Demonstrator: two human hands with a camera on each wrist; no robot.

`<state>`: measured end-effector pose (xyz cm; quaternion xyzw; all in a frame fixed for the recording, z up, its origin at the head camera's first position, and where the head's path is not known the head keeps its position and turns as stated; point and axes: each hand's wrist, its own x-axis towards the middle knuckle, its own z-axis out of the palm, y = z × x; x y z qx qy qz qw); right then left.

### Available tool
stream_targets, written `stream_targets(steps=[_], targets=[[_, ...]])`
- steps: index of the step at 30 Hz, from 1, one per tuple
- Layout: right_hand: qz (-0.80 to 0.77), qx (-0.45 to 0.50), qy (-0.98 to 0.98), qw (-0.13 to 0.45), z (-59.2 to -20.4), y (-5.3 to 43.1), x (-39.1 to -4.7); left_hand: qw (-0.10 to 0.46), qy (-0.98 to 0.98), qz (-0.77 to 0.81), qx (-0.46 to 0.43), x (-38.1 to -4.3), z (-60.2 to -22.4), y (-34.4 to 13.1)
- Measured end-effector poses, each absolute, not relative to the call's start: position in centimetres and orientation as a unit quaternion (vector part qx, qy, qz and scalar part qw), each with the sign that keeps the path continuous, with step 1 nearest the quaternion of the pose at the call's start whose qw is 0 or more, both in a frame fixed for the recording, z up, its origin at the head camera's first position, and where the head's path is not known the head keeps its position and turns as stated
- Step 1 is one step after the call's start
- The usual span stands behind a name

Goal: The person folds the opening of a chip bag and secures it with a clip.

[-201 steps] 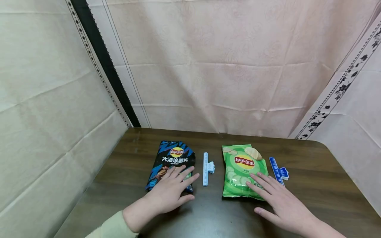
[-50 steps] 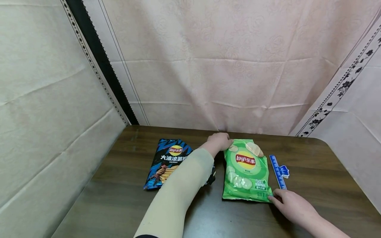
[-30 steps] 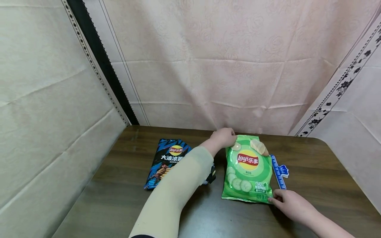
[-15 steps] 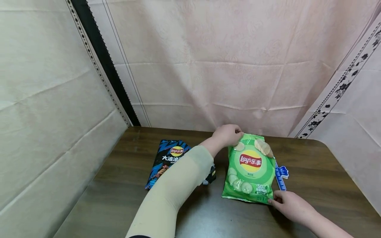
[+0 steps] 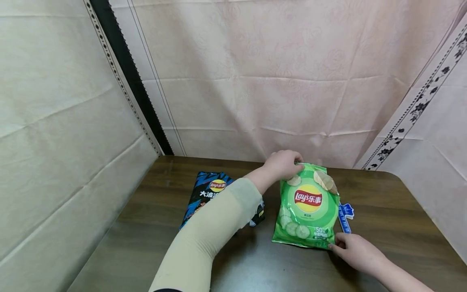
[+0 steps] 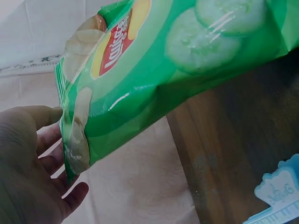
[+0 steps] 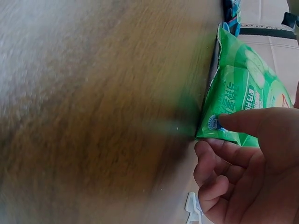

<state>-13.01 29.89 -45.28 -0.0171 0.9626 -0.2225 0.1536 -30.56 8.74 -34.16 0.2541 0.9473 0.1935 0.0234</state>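
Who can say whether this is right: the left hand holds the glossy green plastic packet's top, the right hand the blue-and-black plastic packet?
Wrong second packet: the right wrist view shows the right hand pinching the green packet by its lower corner.

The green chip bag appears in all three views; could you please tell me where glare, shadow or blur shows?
Head: pale sheen on the near tabletop, dark shadow beside the right hand; left wrist: dimmer, with small white glints on the green chip bag; right wrist: tabletop blurred and washed pale at upper left.
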Motion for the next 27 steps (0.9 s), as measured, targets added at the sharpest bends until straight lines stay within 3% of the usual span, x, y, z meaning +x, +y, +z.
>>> stream_targets(steps=[27], targets=[[-0.221,-0.022,0.966,0.130,-45.2,29.3,-14.0,-0.033,0.939,0.156,0.306,-28.8,-31.3,8.7]])
